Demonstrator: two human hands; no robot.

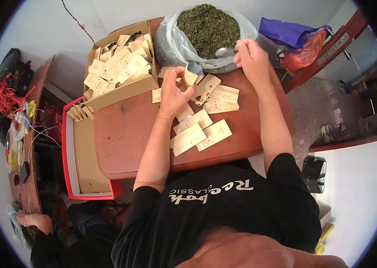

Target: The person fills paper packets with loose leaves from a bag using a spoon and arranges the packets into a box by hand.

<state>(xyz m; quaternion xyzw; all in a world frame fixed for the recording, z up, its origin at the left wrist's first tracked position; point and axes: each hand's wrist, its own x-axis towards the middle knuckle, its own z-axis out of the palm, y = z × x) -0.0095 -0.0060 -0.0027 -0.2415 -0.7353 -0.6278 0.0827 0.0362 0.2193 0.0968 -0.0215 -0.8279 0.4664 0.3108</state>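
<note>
Head view, items left to right:

1. Co-worker's hand (37, 221), one, at lower left, beside clear plastic; grip cannot be told.
2. Shallow red-edged tray (68, 165), one, at the worktop's (124, 134) left side; a short row of packets stands at its far end, apparently for order.
3. Carton (128, 92), one, heaped with paper packets (119, 64); high walls likely keep the pile from sliding.
4. Left hand (169, 100), one; fingers closed around an open packet (192, 75), thumb on the near side. Its mouth is up and gaping, seemingly so that nothing inside tips out.
5. Loose packets (216, 135), several, overlapping on the worktop around and below the left hand, probably laid flat within easy reach.
6. Plastic bag (165, 42), large, rim spread wide around dark green dried leaves (208, 27); presumably folded open to give access from above.
7. Metal spoon (225, 52), one, its bowl over the bag's near edge, just beside the leaves and short of the open packet.
8. Right hand (254, 60), one; fingers pinched shut on the spoon's handle, mostly hidden, perhaps for fine control.
9. Purple bag (282, 33), one, beyond the right hand.
</note>
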